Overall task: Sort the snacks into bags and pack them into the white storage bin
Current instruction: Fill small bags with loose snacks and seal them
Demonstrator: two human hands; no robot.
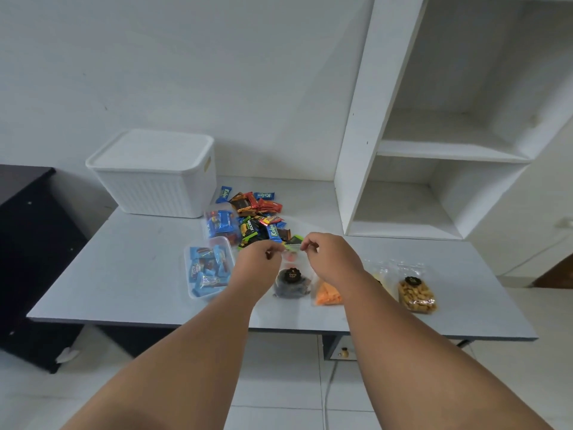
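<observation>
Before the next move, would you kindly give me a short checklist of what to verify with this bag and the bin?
1. Grip on the clear bag: ok, the left hand and right hand each pinch its top edge.
2. Seal of the clear bag fully closed: cannot tell, the fingers cover its ends.
3. Opening of the white storage bin free: not ok, its lid is on.
4. All loose snacks bagged: not ok, a pile lies on the table.
</observation>
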